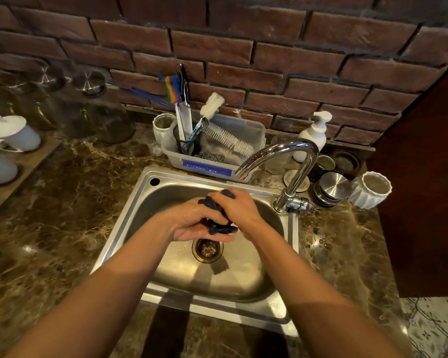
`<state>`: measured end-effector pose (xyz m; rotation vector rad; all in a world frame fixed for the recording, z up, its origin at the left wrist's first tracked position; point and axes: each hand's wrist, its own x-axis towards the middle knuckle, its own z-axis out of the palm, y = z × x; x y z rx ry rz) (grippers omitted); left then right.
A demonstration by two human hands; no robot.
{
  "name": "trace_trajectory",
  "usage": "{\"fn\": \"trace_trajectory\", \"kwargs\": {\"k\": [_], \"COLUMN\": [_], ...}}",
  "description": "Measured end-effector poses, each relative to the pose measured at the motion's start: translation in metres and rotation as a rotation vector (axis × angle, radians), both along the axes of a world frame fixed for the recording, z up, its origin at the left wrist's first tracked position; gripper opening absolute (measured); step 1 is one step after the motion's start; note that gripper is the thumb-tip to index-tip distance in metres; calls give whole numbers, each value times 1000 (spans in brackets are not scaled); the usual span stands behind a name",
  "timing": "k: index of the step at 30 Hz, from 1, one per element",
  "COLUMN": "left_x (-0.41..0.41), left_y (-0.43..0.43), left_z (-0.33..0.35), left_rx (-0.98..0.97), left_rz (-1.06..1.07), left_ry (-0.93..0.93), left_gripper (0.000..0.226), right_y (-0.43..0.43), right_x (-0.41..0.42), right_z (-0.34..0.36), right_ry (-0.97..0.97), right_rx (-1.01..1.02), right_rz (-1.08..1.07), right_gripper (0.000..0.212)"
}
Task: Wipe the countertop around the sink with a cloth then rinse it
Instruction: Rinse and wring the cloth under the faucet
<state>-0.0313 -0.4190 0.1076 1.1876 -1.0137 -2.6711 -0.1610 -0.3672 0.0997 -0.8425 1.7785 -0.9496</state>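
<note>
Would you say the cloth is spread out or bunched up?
Bunched: the cloth sits wadded between left hand and right hand, above the sink.

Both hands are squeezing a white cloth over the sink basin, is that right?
Not quite. The cloth is dark, nearly black, not white. The head view shows the left hand and the right hand both holding it over the sink basin.

Faucet point(290, 161) arches over sink point(130, 223) rear; tub point(243, 140) (brushes) crowds behind; countertop point(70, 202) left open.
</note>
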Motion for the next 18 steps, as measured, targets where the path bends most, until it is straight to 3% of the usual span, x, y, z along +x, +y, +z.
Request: {"fn": "trace_trajectory", "kwargs": {"k": [5, 9, 11, 13, 15, 18], "left_x": [-2, -13, -17, -22, -26, -32], "left_y": [-1, -2, -3, 0, 7, 23], "left_z": [7, 0, -9, -19, -32, -47], "left_rx": [-19, -57, -74, -52, -52, -149], "left_rz": [-198, -239, -288, -317, -313, -324], "left_ry": [-31, -68, -148, -228, -304, -410], "left_gripper": [28, 23, 19, 16, 28, 28], "right_y": [-9, -11, -8, -3, 0, 4], "right_x": [-7, -7, -7, -6, -3, 0], "right_z": [7, 1, -6, -15, -23, -35], "right_ry": [118, -59, -114, -252, -428, -328], "right_rx": [-92, -222, -240, -246, -227, -201], "right_rz": [189, 106, 80, 9, -87, -172], "right_gripper": [17, 5, 18, 14, 12, 12]}}
